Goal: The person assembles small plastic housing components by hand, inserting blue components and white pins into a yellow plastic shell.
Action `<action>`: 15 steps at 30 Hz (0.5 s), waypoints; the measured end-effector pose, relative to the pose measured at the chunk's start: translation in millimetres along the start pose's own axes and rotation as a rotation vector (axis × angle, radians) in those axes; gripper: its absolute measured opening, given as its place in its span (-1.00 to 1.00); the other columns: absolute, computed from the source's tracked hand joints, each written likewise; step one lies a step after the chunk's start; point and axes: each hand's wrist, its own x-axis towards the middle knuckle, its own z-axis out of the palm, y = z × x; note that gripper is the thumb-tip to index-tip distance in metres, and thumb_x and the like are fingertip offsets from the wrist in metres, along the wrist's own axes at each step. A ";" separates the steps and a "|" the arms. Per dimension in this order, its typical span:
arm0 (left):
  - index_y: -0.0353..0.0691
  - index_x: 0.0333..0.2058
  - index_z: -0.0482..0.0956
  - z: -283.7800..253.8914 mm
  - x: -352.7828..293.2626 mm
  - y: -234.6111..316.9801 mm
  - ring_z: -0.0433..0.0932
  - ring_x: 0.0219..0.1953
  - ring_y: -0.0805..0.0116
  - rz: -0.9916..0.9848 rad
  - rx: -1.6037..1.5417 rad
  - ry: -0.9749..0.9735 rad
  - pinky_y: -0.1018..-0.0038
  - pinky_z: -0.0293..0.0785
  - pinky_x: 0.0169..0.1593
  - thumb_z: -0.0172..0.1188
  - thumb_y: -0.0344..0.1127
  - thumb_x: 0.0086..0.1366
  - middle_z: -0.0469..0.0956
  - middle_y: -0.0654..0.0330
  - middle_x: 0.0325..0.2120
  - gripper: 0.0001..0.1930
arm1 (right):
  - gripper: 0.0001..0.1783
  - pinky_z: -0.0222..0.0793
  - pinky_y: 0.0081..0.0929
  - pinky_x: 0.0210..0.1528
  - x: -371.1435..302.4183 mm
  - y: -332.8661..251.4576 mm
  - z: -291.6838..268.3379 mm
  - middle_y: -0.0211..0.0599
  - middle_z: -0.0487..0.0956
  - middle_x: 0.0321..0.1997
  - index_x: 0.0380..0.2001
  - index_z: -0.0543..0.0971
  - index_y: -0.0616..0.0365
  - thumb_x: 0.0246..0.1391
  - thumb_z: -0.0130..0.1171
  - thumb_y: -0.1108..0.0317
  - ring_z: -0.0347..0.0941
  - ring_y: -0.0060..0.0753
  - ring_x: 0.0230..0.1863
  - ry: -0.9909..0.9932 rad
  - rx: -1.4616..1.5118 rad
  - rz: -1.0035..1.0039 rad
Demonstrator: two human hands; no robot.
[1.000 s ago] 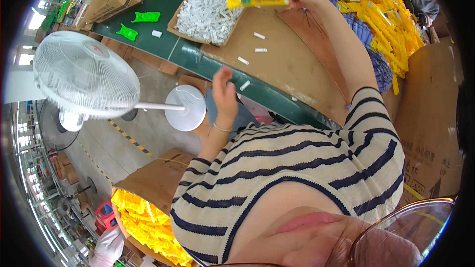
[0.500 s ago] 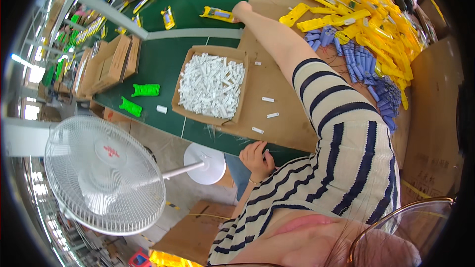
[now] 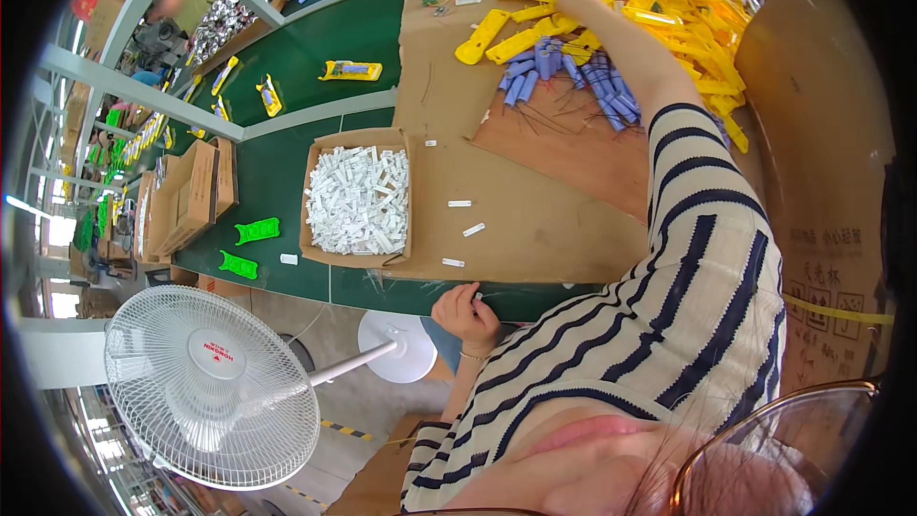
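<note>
My right hand (image 3: 579,2) reaches to the far right, into a heap of yellow plastic casings (image 3: 659,14). Its fingers are partly hidden there, so I cannot see whether they hold anything. Just below that hand lie blue-wrapped cylinders with thin wires (image 3: 607,91). My left hand (image 3: 465,315) rests at the table's near edge with its fingers curled in; a small pale bit shows by the fingertips, too small to name. Beyond it are loose white strips (image 3: 454,263) on a cardboard sheet (image 3: 535,229), beside a cardboard box (image 3: 411,201) full of similar white pieces.
A yellow casing with a blue part inside (image 3: 351,71) lies on the green belt (image 3: 315,38), others farther left. Two green plastic pieces (image 3: 257,230) sit left of the box. A white fan (image 3: 215,387) stands at the lower left. Tall cardboard (image 3: 831,191) walls the right side.
My right hand has left the yellow casing on the belt and moved right to the heap. That casing stays on the belt. The view has shifted; my left hand remains by the edge.
</note>
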 end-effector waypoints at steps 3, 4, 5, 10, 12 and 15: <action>-0.21 -0.38 0.56 -1.3 1.2 3.2 0.42 -0.25 0.11 0.006 0.015 0.010 0.27 0.24 -0.11 -0.02 -0.45 -0.09 0.51 0.13 -0.36 -0.75 | -0.77 0.43 -0.15 -0.12 -22.5 -15.3 7.1 -0.22 0.43 -0.10 -0.27 0.58 0.07 -0.02 0.06 0.32 0.38 -0.17 -0.02 0.155 -0.069 -0.019; -0.22 -0.39 0.55 -1.1 3.5 5.8 0.42 -0.25 0.11 0.005 0.011 -0.002 0.28 0.23 -0.10 -0.02 -0.46 -0.08 0.51 0.13 -0.36 -0.76 | -0.78 0.42 -0.15 -0.11 -26.7 -17.7 7.9 -0.20 0.43 -0.11 -0.29 0.58 0.09 -0.03 0.05 0.34 0.38 -0.15 -0.02 0.251 -0.105 0.028; -0.22 -0.39 0.55 0.7 5.5 9.0 0.42 -0.25 0.11 0.008 0.011 0.006 0.28 0.23 -0.10 -0.02 -0.46 -0.08 0.51 0.13 -0.36 -0.76 | -0.78 0.41 -0.15 -0.10 -30.1 -15.8 6.7 -0.19 0.42 -0.11 -0.30 0.58 0.10 -0.04 0.05 0.35 0.38 -0.13 -0.02 0.349 -0.139 0.076; -0.23 -0.38 0.54 -2.3 -0.5 9.1 0.41 -0.24 0.12 -0.021 0.042 0.037 0.29 0.22 -0.09 -0.03 -0.47 -0.04 0.50 0.13 -0.36 -0.78 | -0.77 0.37 -0.08 -0.07 -35.4 -23.8 -34.0 -0.16 0.42 -0.14 -0.29 0.56 0.13 -0.06 0.05 0.38 0.39 -0.10 -0.04 0.267 -0.042 -0.008; -0.23 -0.39 0.54 -1.5 -0.1 10.3 0.42 -0.24 0.12 -0.013 0.044 0.042 0.30 0.22 -0.09 -0.03 -0.47 -0.04 0.50 0.13 -0.36 -0.78 | -0.72 0.36 -0.15 -0.07 -41.0 -12.4 -52.9 -0.19 0.43 -0.04 -0.16 0.52 0.03 0.00 0.04 0.36 0.39 -0.10 0.00 0.174 0.019 -0.082; -0.22 -0.39 0.54 -2.9 1.8 11.8 0.42 -0.25 0.14 0.000 0.040 0.034 0.31 0.22 -0.10 -0.03 -0.48 -0.03 0.50 0.14 -0.36 -0.79 | -0.72 0.36 -0.21 -0.07 -54.6 2.6 -87.4 -0.16 0.47 -0.10 -0.15 0.47 0.09 0.02 0.08 0.33 0.42 -0.12 -0.05 0.279 0.307 -0.213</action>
